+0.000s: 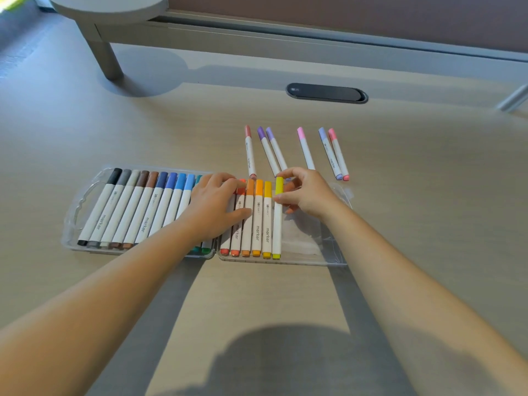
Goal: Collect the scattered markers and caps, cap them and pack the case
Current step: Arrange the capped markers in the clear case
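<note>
Clear case (pixel 334 252) lies open flat on desk (pixel 85 138), two halves side by side, hinge at centre.

Left half: markers in a row, caps toward 12 o'clock. Black marker (pixel 98 207) at the far 9 o'clock end, then grey, pale, two browns, several blues, a teal partly hidden under the left hand.

Right half: red and orange markers, then yellow, all capped, caps toward 12 o'clock. The 3 o'clock part of this half holds no markers.

Left hand (pixel 215 204): palm down over the hinge, fingers spread and fairly straight, pressing on the markers at the join; thumb lies across the orange barrels. It grips nothing.

Right hand (pixel 305 192): thumb and forefinger pinch the lime marker (pixel 277 221) near its cap, at the 3 o'clock end of the row. Other fingers curled loosely behind. Marker's lower end sits in the case, in line with its neighbours.

Loose on the desk, toward 12 o'clock of the case, all capped: coral marker (pixel 249 151), two purple ones touching, pink marker (pixel 305 148) apart, then a lilac and a pink one side by side at 2 o'clock.

Black oval grommet (pixel 327 93) further toward 12 o'clock. Grey stand (pixel 103 50) at 11 o'clock.
</note>
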Demonstrator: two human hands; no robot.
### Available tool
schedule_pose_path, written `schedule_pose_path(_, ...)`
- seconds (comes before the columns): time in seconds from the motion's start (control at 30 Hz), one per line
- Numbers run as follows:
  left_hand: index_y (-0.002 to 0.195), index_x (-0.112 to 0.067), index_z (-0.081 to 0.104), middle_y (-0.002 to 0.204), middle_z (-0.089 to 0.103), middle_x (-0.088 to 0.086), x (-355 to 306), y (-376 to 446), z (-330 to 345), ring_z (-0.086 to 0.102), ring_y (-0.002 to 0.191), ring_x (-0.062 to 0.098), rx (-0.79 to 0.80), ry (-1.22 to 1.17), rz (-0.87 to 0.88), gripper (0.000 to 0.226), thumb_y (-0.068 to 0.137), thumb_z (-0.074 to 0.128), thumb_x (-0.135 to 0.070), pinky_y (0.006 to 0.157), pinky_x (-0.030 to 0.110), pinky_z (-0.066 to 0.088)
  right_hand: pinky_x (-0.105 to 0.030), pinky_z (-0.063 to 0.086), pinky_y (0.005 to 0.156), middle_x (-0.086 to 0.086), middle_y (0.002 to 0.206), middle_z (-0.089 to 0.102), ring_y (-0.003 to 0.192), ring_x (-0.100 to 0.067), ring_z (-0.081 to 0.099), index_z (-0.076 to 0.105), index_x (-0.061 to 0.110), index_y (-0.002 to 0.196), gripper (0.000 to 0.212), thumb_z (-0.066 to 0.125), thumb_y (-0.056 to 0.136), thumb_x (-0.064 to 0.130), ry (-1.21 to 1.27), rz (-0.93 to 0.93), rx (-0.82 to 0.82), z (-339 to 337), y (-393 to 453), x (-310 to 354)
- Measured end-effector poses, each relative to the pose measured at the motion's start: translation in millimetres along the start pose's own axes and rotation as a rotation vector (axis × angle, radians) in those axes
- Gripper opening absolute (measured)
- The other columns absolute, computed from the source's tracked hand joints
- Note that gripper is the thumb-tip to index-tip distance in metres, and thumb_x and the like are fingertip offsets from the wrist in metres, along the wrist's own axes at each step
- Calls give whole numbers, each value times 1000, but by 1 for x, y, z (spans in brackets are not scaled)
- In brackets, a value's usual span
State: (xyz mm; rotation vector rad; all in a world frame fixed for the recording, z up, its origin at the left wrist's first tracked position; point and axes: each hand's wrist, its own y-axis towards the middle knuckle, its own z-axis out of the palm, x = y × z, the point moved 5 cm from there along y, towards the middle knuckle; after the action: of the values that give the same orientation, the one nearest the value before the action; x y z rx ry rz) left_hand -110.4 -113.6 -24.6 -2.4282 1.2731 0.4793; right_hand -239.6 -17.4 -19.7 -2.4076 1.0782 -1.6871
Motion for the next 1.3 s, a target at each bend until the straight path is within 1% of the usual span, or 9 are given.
schedule_pose_path(0.17,131,-27,43,142,34,-1,-8,3,1,22,135,20,0,20,28,49,85,57,-38,111,39,18,-14,52,52,-3,98,53,73,-13,57,53,6,125,43,63,83,3,-28,-37,-95,-9,0,-2)
schedule_pose_path(0.23,132,-30,41,142,33,-2,-12,4,4,20,135,20,12,25,44,51,85,57,-41,112,40,17,-18,50,62,-3,100,53,83,-16,53,55,4,122,37,61,86,5,-111,-68,-191,-21,0,-2)
schedule_pose_path(0.33,136,-34,35,146,28,-2,-19,7,9,16,137,21,41,58,87,56,85,54,-47,113,40,13,-26,45,85,-6,105,60,95,-19,53,60,7,116,29,53,89,3,-342,-38,-335,-41,0,-9)
schedule_pose_path(0.4,137,-39,32,148,24,-2,-24,9,12,12,139,22,70,93,101,59,83,52,-52,113,41,10,-27,42,88,-8,112,63,105,-25,55,63,8,110,26,50,88,1,-447,-5,-381,-49,2,-15)
schedule_pose_path(0.6,139,-48,19,153,7,-1,-26,12,21,-4,142,29,143,229,92,69,79,48,-63,114,49,-3,-31,42,89,-13,118,56,109,-31,54,64,3,108,27,45,90,-4,-701,18,-350,-47,9,-15)
schedule_pose_path(0.73,140,-49,16,152,8,-2,-22,14,21,-5,142,29,164,275,82,74,76,47,-68,113,53,-7,-35,47,86,-14,113,58,104,-33,56,64,0,106,22,50,89,-3,-792,32,-344,-43,14,-13)
schedule_pose_path(1.1,140,-47,15,148,12,0,-8,7,15,1,141,27,155,268,36,77,75,49,-68,115,54,-5,-34,52,81,-16,106,63,97,-30,61,67,0,99,17,55,86,-2,-772,14,-263,-29,23,-2)
schedule_pose_path(1.23,139,-43,23,145,20,-1,-7,9,10,8,139,25,124,215,34,71,77,53,-62,114,50,-4,-30,49,74,-14,99,67,88,-26,60,69,-1,92,18,52,87,3,-576,-2,-279,-35,22,-1)
schedule_pose_path(1.3,136,-37,30,142,28,-2,-6,12,5,16,137,22,71,142,21,64,80,54,-55,115,46,1,-29,47,76,-12,99,68,91,-25,59,68,0,91,20,49,87,3,-481,-15,-341,-41,21,1)
